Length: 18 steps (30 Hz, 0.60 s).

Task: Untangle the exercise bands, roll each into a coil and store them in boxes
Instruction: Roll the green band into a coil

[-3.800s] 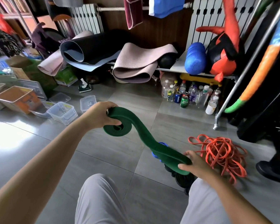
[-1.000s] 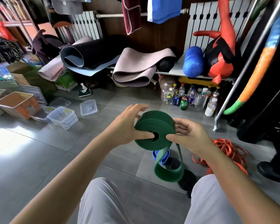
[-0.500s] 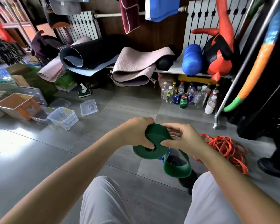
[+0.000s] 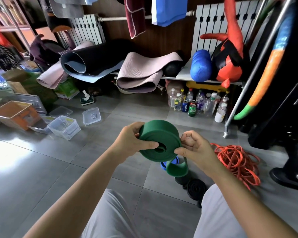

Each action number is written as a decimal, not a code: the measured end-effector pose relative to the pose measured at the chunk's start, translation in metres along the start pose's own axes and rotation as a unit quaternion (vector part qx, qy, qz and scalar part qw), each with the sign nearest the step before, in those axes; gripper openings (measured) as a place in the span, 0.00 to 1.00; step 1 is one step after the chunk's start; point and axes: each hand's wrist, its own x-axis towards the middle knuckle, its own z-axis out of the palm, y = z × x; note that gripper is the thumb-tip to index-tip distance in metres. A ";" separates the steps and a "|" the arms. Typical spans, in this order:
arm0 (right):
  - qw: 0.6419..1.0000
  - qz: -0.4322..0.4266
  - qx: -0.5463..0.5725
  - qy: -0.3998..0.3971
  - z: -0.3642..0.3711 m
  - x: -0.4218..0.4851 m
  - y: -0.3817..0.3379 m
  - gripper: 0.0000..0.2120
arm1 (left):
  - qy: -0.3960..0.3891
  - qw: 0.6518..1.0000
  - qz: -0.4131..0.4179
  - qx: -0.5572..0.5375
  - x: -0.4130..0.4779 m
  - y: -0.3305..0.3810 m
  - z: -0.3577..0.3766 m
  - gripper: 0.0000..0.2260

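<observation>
Hanging above the knees (image 4: 110, 212), a wide green rubber exercise band (image 4: 159, 134), wound mostly into a thick coil, is gripped by the left hand (image 4: 129, 143), thumb across the coil's face and fingers curled behind; its right edge is pinched by the right hand (image 4: 194, 148). A short loose loop is seen dangling beneath. On the grey tiled floor (image 4: 41, 169), a black coiled band (image 4: 195, 187) and a blue band (image 4: 163, 164) are seen, with a tangled heap of thin orange bands (image 4: 236, 158) to the right. Farther left, clear plastic boxes (image 4: 64, 127) are set open.
</observation>
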 end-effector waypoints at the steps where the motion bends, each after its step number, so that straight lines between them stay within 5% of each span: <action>1: 1.000 0.000 0.011 -0.001 0.001 -0.001 -0.001 0.18 | 0.004 1.000 -0.004 -0.023 -0.002 -0.001 0.001 0.22; 7: 0.999 -0.014 0.026 0.019 0.004 -0.003 -0.014 0.16 | -0.041 0.986 -0.060 -0.149 -0.015 -0.011 0.011 0.26; 11: 0.999 -0.011 0.007 0.037 0.000 0.000 -0.024 0.18 | -0.001 0.995 0.002 0.102 -0.011 0.003 0.009 0.29; 14: 0.999 0.002 -0.037 0.018 -0.001 0.003 -0.036 0.19 | -0.027 0.952 0.109 0.284 -0.010 0.022 0.002 0.41; 18: 0.994 0.011 -0.111 -0.022 0.003 0.008 -0.045 0.19 | -0.119 0.902 0.125 0.395 -0.004 0.037 0.006 0.35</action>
